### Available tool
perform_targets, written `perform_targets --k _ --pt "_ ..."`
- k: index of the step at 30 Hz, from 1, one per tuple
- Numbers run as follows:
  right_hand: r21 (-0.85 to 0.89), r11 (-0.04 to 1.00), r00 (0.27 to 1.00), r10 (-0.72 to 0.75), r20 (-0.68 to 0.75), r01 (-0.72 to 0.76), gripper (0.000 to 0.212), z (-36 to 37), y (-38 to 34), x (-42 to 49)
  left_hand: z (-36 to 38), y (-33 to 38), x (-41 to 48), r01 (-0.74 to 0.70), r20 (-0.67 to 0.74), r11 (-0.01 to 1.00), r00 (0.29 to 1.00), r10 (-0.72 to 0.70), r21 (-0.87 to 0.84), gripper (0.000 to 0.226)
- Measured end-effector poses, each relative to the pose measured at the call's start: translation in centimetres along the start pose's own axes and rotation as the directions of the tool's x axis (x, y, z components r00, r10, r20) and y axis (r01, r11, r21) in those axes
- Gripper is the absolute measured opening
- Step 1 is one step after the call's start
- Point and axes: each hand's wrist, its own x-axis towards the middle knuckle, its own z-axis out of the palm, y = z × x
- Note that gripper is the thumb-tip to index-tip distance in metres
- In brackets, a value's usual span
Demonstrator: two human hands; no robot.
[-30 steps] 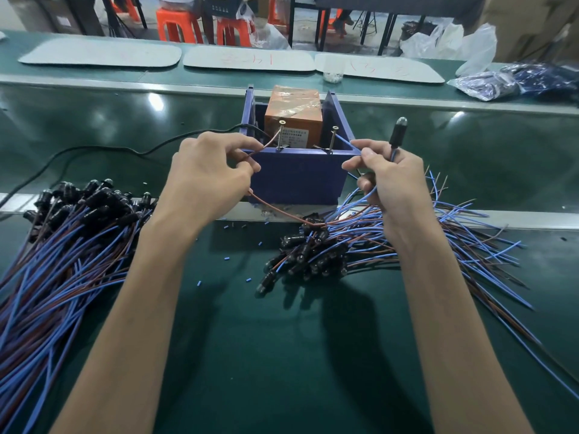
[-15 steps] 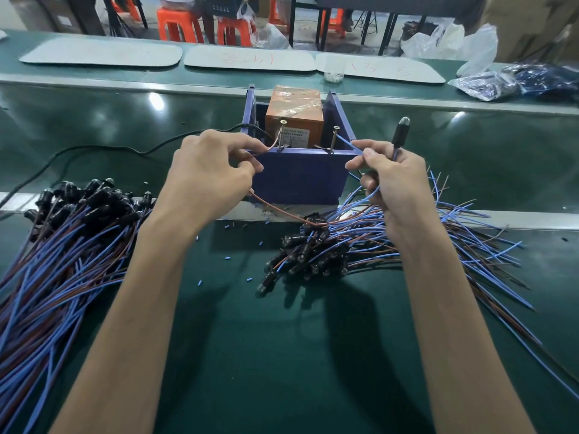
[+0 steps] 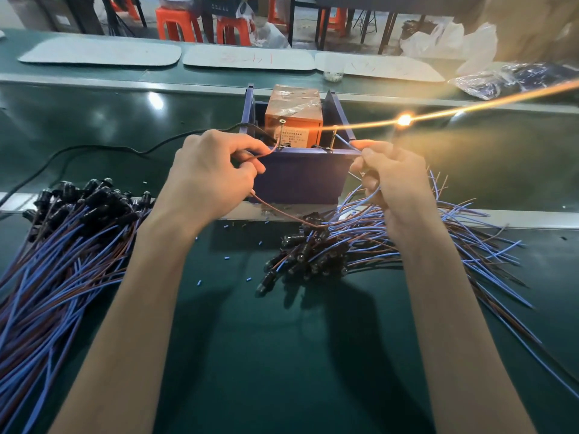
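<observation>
The left hand was closed in a pinch on the brown wire, thumb and forefinger clamped near its bare end. That end reached up to the foot of the left screw, and the rest of the wire trailed from under the hand down to the near pile of wired lamps. The right hand likewise pinched the blue wire, whose tip lay against the right screw. Both hands had kept almost the same places as half a second before.

The clear change was the lamp just above the right hand. It had been a dark black bulb, and now it shone bright orange, with a streak of glare that hid its body.

Both screws stood on the front rim of the blue box, with the orange block inside it behind them. A second pile of wired lamps lay well apart on the green table to the left, unmoved, and a black cable ran from the box toward the left edge.
</observation>
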Motion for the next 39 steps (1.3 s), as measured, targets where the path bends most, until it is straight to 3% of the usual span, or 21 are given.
perform_targets --k 39 --pt "-0.001 1.000 0.999 0.018 0.049 -0.018 0.023 0.0 0.1 -0.1 2.2 0.5 -0.2 -0.036 0.104 0.999 0.994 0.036 0.004 0.040"
